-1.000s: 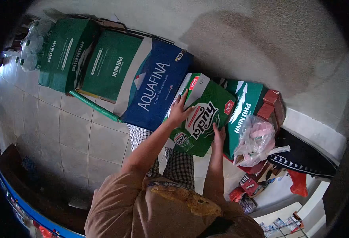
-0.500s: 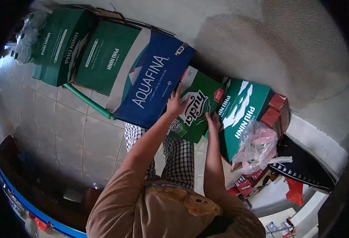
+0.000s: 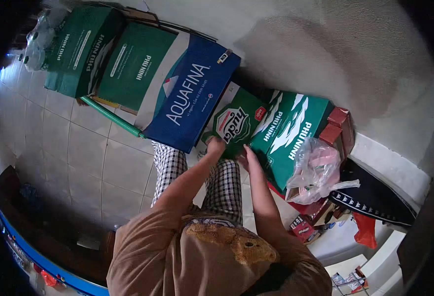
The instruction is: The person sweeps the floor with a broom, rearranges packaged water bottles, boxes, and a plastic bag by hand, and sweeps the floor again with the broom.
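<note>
A green Huda carton (image 3: 234, 121) sits low in the gap between a blue-and-white Aquafina carton (image 3: 190, 91) and a green Phu Ninh carton (image 3: 288, 133). My left hand (image 3: 216, 146) grips its near left side with the fingers curled. At the near right corner, my right hand (image 3: 248, 159) is closed against the same carton, close to the Phu Ninh one; part of its fingers is hidden. The Huda carton's underside is out of sight.
More green Phu Ninh cartons (image 3: 135, 69) line the wall at left, with a green ribbed hose (image 3: 111, 117) before them. A clear plastic bag (image 3: 315, 170) lies on the right carton. Red boxes (image 3: 338, 126) and a black Kappa item (image 3: 375, 195) are at right.
The Huda carton has sunk lower between its neighbours and looks smaller. Both my hands have moved down with it, the left one sliding from its upper left side to its near edge.
</note>
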Available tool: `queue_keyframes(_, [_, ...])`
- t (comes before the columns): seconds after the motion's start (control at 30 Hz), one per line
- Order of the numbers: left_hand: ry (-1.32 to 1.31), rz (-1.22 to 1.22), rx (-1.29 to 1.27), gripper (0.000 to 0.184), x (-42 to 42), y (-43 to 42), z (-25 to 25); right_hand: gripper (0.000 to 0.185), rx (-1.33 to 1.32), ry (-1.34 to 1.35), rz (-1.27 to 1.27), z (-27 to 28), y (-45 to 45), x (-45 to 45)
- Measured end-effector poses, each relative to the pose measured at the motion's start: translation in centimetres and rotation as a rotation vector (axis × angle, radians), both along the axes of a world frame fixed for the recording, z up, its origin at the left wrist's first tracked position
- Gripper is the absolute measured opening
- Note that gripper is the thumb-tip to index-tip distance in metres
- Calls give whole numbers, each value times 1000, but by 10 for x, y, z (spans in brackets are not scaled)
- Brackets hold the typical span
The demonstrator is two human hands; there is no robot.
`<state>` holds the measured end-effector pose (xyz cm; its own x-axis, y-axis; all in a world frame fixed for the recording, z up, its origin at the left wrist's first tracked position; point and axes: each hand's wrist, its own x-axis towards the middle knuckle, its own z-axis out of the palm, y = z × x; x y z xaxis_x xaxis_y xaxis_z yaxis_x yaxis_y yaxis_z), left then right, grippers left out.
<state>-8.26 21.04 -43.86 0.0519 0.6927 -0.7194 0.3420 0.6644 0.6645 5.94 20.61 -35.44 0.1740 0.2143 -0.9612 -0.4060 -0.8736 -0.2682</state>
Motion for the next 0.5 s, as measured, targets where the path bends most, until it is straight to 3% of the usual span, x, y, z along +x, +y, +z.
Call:
queue_keyframes(0.03, [131, 289, -190, 27, -24, -10, 4, 35, -38, 54, -179, 5, -1, -11])
queue_keyframes(0.1, [-78, 320, -536, 31, -48, -56, -82, 34, -135, 158, -173, -24, -11, -7])
queue_keyframes(0.13, [-80, 326, -540, 31, -51, -59, -73, 35, -99, 78, -272, -32, -16, -9])
queue_keyframes(0.2, [-360, 592, -461, 32, -61, -56, -32, 37, -18, -136, -489, -34, -18, -15])
queue_keyframes(0.33, [-428, 597, -358, 33, -64, -55, -36, 37, -82, -94, -210, -44, -22, -8])
queue_keyframes(0.43, [-749, 636, -550, 39, -66, -43, -42, 38, -137, -30, -35, -51, -23, -6])
queue_keyframes(0.5, [-849, 841, -577, 36, -66, -23, -11, 39, -157, -19, 12, -48, -16, -8])
